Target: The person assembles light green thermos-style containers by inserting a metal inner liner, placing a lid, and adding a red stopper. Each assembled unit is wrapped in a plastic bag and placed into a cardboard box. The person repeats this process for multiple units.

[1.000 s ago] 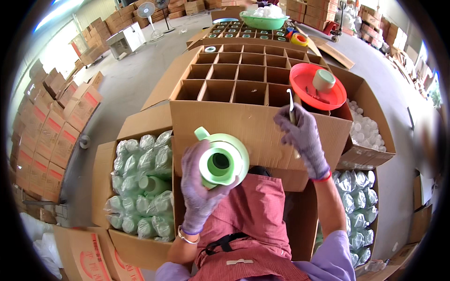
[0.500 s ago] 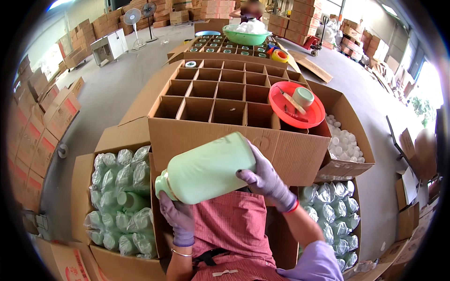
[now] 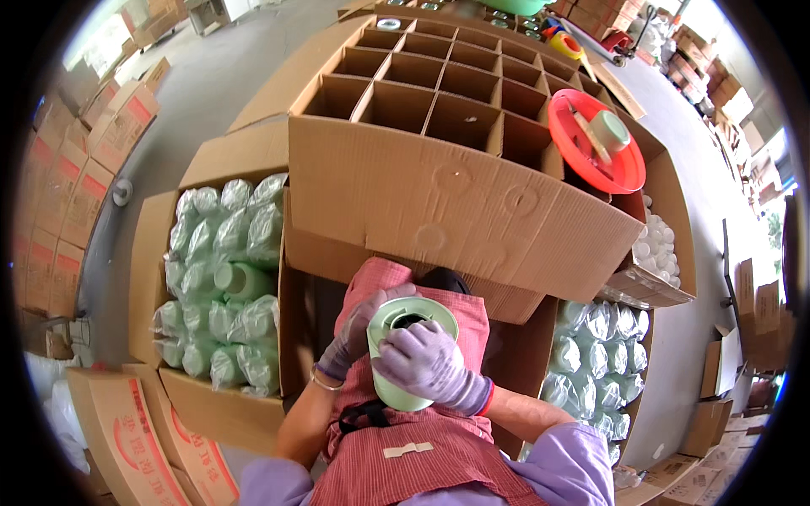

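A pale green flask-shaped bottle (image 3: 400, 395) stands almost upright in my lap, its round end with a dark central opening facing up. My gloved left hand (image 3: 358, 334) is wrapped round its left side near the top. Over the opening lies my gloved right hand (image 3: 424, 361), fingers curled down and pressed together at the rim. Whatever those fingers hold, if anything, is hidden under the hand. A red apron (image 3: 413, 468) lies behind the bottle.
Ahead stands a carton (image 3: 439, 202) with cardboard dividers; a red bowl (image 3: 624, 173) holding a green cup (image 3: 609, 131) rests on its right corner. Plastic-wrapped green bottles fill the left box (image 3: 207, 375) and right box (image 3: 634, 405). White caps (image 3: 658, 251) lie in another box.
The bottle has gone from tilted sideways in front of the carton to upright in my lap. My right hand has moved from its end to over the opening. The view has tipped downward.
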